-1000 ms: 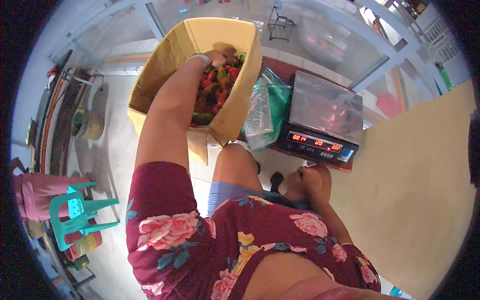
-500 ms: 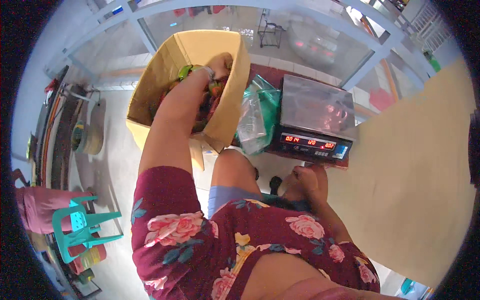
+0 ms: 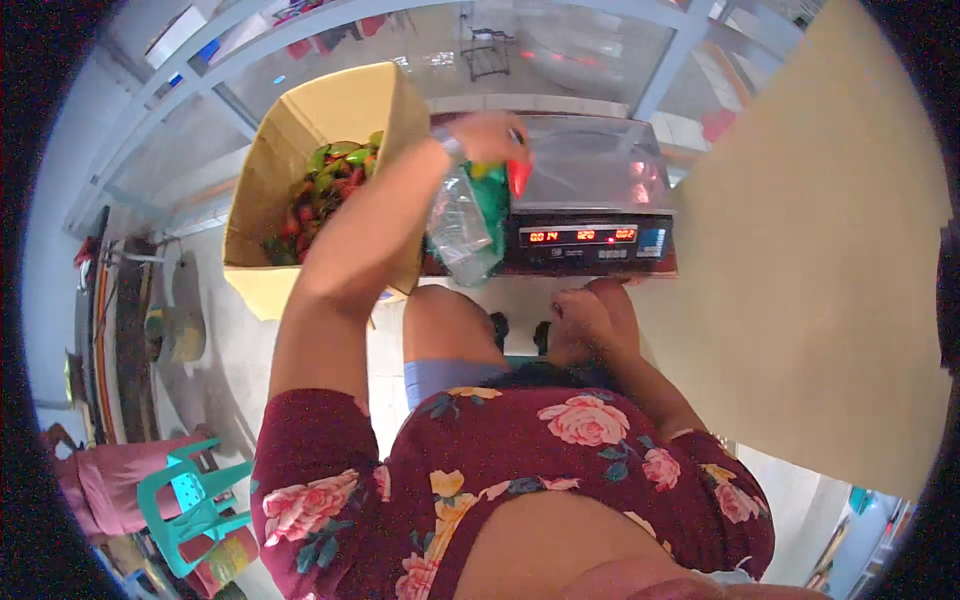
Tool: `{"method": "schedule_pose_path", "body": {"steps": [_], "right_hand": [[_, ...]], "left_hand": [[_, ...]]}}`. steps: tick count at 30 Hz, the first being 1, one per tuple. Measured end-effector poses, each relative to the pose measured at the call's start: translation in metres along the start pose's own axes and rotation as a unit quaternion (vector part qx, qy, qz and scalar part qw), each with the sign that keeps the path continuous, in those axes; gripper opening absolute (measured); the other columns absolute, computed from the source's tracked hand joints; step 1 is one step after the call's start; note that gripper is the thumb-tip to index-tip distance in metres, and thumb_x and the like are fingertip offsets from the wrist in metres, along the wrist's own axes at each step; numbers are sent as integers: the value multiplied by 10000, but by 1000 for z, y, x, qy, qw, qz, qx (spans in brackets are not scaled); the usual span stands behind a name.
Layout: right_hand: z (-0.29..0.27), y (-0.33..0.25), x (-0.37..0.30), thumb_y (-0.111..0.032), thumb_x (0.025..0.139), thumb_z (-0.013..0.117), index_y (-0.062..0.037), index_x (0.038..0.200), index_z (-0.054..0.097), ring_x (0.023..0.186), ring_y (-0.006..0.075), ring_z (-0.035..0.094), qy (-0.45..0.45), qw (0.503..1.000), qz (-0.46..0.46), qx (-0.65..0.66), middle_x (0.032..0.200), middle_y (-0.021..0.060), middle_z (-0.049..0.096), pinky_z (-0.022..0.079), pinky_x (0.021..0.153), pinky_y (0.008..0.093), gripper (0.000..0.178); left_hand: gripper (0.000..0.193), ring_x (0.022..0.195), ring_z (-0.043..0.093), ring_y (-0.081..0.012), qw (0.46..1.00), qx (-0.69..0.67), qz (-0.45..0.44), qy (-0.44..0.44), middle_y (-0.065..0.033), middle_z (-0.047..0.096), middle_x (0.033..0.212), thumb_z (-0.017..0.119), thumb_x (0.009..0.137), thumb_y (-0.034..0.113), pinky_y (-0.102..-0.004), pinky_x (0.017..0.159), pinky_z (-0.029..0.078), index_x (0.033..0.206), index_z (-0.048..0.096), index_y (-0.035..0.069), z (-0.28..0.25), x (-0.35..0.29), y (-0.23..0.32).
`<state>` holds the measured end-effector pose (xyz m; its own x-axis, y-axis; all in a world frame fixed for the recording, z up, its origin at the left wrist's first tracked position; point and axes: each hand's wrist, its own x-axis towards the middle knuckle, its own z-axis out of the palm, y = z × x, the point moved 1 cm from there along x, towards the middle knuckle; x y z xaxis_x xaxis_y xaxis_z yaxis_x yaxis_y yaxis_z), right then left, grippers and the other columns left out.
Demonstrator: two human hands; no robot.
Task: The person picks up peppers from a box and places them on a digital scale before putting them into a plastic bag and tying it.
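Note:
My left hand (image 3: 485,138), slightly blurred, is closed around a red pepper (image 3: 518,178) and holds it over the plastic bags, by the left side of the scale's metal plate. A yellow-green bit shows below the fingers. Left of it stands a cardboard box (image 3: 247,200) with many red and green peppers (image 3: 325,190) inside. The black digital scale (image 3: 590,255) has lit red digits, and its plate (image 3: 590,165) carries nothing. Beside it lie a clear plastic bag (image 3: 460,230) and a green plastic bag (image 3: 494,205). Resting on my knee, my right hand (image 3: 580,312) has curled fingers; their inside is hidden.
A large tan board (image 3: 790,260) rises along the right side. Behind the scale runs a light-blue framed glass partition (image 3: 560,60). To the lower left is a teal plastic chair (image 3: 190,500) next to a maroon-covered seat (image 3: 120,485).
My left hand has come up out of the box and moved right toward the scale, carrying the red pepper. The view has shifted; my right hand still rests on the knee.

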<state>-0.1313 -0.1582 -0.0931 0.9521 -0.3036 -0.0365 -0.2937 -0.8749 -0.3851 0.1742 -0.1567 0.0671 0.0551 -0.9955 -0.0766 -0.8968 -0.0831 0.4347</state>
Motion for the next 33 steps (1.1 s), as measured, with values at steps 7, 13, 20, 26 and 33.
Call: {"method": "schedule_pose_path", "body": {"steps": [7, 13, 20, 26, 33], "right_hand": [[50, 57, -6, -198, 717, 566, -61, 748, 611, 742, 333, 607, -14, 999, 30, -3, 770, 158, 615, 484, 678, 440, 148], [14, 27, -4, -201, 743, 553, -44, 758, 583, 756, 334, 586, -4, 999, 39, 26, 773, 155, 596, 469, 699, 434, 160], [26, 28, 2, -214, 751, 549, -51, 746, 588, 765, 333, 587, -50, 996, 67, 22, 790, 152, 602, 472, 713, 429, 168], [21, 32, -4, -234, 722, 581, -65, 778, 640, 730, 322, 634, -55, 997, 50, 10, 783, 162, 638, 514, 672, 436, 188], [-3, 17, 0, -192, 736, 563, -88, 841, 622, 810, 313, 602, -56, 992, 106, 36, 859, 146, 623, 478, 736, 391, 158]], "left_hand": [[469, 881, 609, -320, 992, -20, -122, -32, -180, 636, 948, 668, 678, 461, -382, 783, 472, 922, 667, 59, 108, 91, -1], [613, 939, 597, -312, 965, -69, -219, 128, -181, 616, 1030, 638, 699, 522, -370, 818, 472, 1048, 606, 19, 147, 99, -29], [685, 1002, 565, -360, 953, -52, -271, 128, -215, 594, 1056, 395, 819, 614, -422, 851, 446, 1024, 613, -3, 112, 89, -13], [542, 961, 584, -351, 966, 75, -206, 137, -220, 620, 966, 501, 807, 511, -417, 823, 457, 951, 649, 10, 12, 60, -5], [391, 775, 631, -322, 858, 91, -187, 470, -146, 655, 818, 553, 780, 432, -401, 691, 495, 932, 663, 89, -101, -64, -79]]}}
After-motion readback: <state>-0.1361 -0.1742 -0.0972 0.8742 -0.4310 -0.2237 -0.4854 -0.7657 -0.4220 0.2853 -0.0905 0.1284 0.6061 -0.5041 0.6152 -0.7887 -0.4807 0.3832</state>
